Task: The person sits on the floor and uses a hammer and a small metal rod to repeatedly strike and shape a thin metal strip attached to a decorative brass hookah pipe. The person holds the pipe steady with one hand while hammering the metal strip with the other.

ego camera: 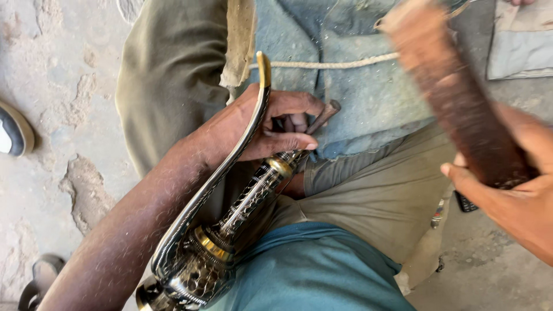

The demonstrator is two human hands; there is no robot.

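We see an ornate sword hilt [230,230] lying along the lap, running from the near left up toward the middle of the scene. It is dark metal cut with a fine lattice pattern, banded with brass rings, and a curved knuckle guard [230,161] with a brass tip arcs up beside it. The left hand [259,129] is closed around the far end of the hilt, thumb laid along the top, and its fingers also pinch a small metal punch [324,114] that angles up to the right. The right hand [507,190], at the right edge, grips a long brown wooden block [455,98] — blurred, tilted from far centre down to the palm. Beneath everything lie olive trousers [368,190] and a worn blue cloth [357,80] crossed by a pale cord. The ground — rough, pitted concrete [52,115] — shows at left, with a sandal [14,131] at the far left edge.
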